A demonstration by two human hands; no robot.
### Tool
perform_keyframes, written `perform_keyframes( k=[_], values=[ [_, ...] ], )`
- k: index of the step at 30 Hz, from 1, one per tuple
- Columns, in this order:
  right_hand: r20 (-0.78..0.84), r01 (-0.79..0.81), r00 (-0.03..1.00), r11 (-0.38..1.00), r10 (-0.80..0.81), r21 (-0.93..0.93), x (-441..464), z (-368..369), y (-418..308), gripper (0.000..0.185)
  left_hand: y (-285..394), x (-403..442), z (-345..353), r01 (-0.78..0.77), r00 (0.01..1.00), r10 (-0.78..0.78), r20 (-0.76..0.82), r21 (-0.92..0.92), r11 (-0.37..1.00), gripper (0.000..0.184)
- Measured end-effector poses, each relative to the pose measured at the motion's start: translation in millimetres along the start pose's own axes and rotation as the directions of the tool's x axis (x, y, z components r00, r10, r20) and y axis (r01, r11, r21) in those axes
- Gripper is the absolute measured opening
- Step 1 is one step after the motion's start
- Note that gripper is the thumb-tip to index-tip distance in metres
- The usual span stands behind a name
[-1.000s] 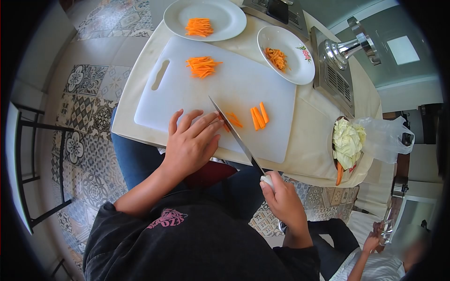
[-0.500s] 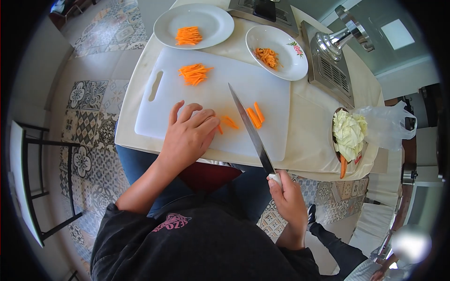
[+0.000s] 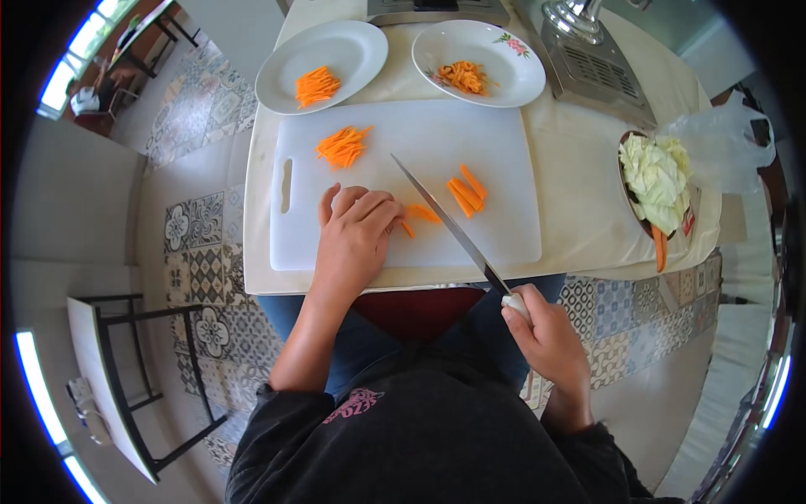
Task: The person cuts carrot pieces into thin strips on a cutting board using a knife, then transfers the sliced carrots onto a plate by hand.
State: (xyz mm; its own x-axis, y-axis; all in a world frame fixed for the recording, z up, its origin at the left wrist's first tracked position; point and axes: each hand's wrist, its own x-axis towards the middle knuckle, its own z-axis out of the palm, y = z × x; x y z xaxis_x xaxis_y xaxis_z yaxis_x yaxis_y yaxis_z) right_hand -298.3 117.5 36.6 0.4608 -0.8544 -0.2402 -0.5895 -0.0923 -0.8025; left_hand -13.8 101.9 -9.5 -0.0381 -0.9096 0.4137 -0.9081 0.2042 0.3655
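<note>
My left hand (image 3: pixel 356 231) rests on the white cutting board (image 3: pixel 403 122), fingers curled beside a few thin carrot strips (image 3: pixel 423 213); a strip shows at its fingertips, but the grip is hidden. In my right hand (image 3: pixel 546 332) is the light handle of a knife (image 3: pixel 457 233). The blade slants up and left over the board, between the thin strips and several thicker carrot sticks (image 3: pixel 467 190). A pile of carrot shreds (image 3: pixel 343 146) lies near the board's upper left.
Behind the board are a white plate (image 3: pixel 357 50) with carrot shreds and a flowered dish (image 3: pixel 428 38) with orange shreds. Cabbage (image 3: pixel 655 181), whole carrots (image 3: pixel 660 249) and a plastic bag (image 3: pixel 722 143) are at right, near a metal appliance (image 3: pixel 592 76).
The knife has come away from my left fingertips toward the right, uncovering the thin strips. The view has turned, and the other person at the lower right has left it.
</note>
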Motion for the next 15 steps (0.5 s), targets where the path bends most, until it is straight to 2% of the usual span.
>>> perform_keyframes(
  k=[1, 4, 7, 10, 15],
  values=[
    [0.004, -0.007, 1.000, 1.000, 0.007, 0.016, -1, 1, 2, 0.025, -1, 3, -2, -0.019, 1.000, 0.019, 0.021, 0.004, 1.000, 0.013],
    [-0.005, 0.001, 1.000, 0.998, 0.000, 0.058, -2, 5, 1, 0.024, -14, 14, -8, -0.069, 0.992, 0.083, 0.097, -0.135, 0.988, 0.018],
    [-0.012, 0.035, 0.999, 0.996, -0.034, 0.077, -2, 11, -1, 0.024, -20, 32, -28, -0.072, 0.978, 0.102, 0.180, -0.164, 0.984, 0.028],
    [-0.046, 0.089, 0.995, 0.996, -0.089, -0.003, -6, 24, 3, 0.024, -34, 50, -47, -0.158, 0.956, 0.180, 0.233, -0.110, 0.981, 0.040],
    [-0.018, 0.073, 0.997, 0.990, -0.076, -0.118, -10, 34, -4, 0.021, -29, 70, -50, -0.307, 0.922, 0.328, 0.208, -0.127, 0.943, 0.051]
  ],
)
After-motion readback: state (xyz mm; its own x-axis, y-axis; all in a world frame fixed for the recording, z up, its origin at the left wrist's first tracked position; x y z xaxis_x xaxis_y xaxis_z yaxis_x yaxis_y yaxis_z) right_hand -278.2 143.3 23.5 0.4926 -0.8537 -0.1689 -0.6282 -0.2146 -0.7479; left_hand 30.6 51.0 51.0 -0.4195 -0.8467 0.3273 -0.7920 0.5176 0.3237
